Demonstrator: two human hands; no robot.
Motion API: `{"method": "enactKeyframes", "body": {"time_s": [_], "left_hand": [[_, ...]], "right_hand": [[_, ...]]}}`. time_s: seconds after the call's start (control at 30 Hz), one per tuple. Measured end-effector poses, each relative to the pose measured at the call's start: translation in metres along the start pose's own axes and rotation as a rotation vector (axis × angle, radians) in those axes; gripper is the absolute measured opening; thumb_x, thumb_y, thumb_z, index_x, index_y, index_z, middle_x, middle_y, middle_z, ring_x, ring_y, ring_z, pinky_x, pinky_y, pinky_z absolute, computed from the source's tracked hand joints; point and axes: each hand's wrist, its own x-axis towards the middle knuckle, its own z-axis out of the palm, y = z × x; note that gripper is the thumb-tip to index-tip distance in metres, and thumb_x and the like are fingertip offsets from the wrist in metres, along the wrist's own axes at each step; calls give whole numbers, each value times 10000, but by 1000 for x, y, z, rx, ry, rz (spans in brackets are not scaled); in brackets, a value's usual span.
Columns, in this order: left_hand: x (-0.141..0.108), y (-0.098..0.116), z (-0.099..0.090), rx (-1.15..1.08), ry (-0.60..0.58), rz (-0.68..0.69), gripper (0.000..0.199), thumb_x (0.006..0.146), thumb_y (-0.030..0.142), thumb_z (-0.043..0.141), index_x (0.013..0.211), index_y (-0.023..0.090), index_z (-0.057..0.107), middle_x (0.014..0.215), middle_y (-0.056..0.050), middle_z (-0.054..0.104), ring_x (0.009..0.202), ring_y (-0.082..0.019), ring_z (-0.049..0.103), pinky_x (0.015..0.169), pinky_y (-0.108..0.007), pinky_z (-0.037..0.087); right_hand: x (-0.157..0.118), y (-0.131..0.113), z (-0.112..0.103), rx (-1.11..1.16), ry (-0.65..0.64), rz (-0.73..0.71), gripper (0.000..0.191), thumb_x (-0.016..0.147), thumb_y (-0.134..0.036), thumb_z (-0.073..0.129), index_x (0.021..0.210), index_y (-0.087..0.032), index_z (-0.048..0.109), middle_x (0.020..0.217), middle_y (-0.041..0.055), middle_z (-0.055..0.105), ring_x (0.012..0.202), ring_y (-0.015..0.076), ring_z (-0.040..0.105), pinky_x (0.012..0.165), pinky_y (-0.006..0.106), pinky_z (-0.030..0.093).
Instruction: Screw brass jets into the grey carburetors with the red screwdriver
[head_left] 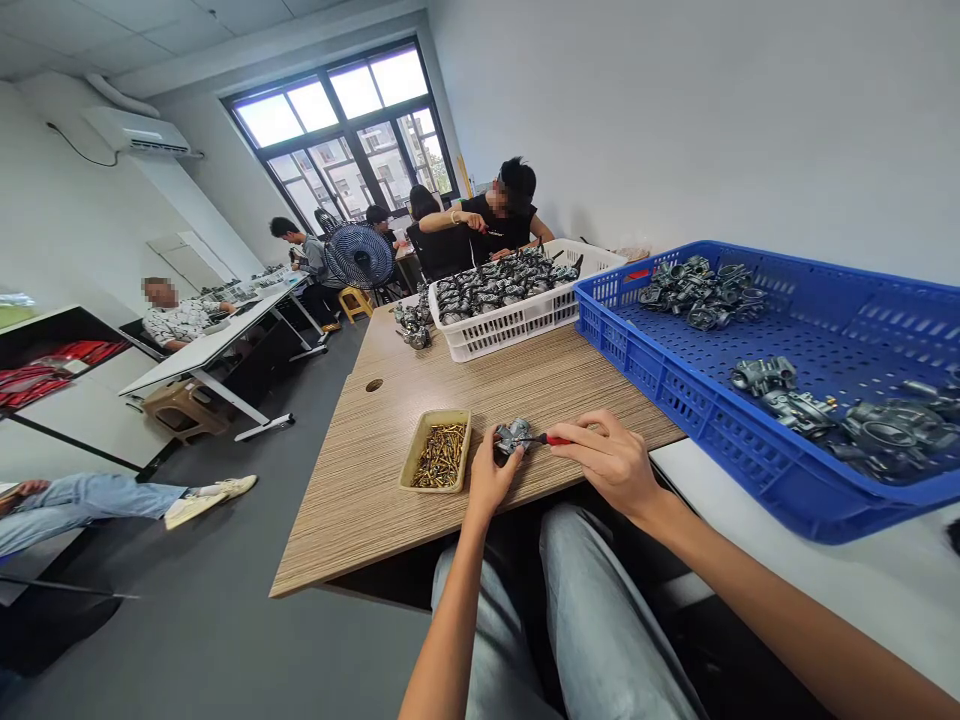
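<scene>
Near the front edge of the wood-grain table (360, 455), my left hand (493, 474) is closed around a small grey metal part (513, 436). My right hand (611, 462) grips a screwdriver (556, 439) with a red and black handle, held nearly level. Its dark shaft points left and reaches the metal part; the exact contact spot is too small to make out. Just left of my left hand stands a pale yellow tray (406, 473) holding several brass-coloured pieces (441, 455).
A blue crate (675, 400) with grey metal parts (701, 290) stands at the right. Behind the table's middle is a white basket (480, 343) full of dark metal parts. A person (510, 215) works beyond it. A fan (358, 255) stands farther back.
</scene>
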Motion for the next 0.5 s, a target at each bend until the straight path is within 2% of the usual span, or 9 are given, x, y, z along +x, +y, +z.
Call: {"method": "enactKeyframes", "body": {"time_s": [0.2, 0.4, 0.5], "left_hand": [[0, 0, 0, -6, -4, 8, 516, 961, 462, 705, 1407, 246, 562, 1327, -117, 713, 1229, -276, 667, 1089, -435, 495], [0, -2, 1, -13, 8, 7, 530, 958, 474, 702, 1417, 250, 559, 1344, -116, 710, 1240, -278, 664, 1107, -444, 488], [0, -2, 1, -7, 12, 0, 538, 959, 479, 698, 1424, 251, 552, 1356, -118, 705, 1250, -281, 659, 1115, -447, 484]], "right_hand": [[-1, -2, 2, 5, 11, -27, 344, 965, 18, 626, 985, -263, 824, 1113, -51, 829, 960, 188, 588, 721, 249, 550], [0, -7, 3, -12, -50, 56, 410, 952, 47, 563, 1034, -263, 818, 1154, -24, 810, 931, 194, 575, 728, 271, 535], [1, -6, 2, 2, -62, 49, 446, 934, 67, 542, 1052, -267, 812, 1161, -24, 806, 936, 192, 573, 734, 272, 531]]}}
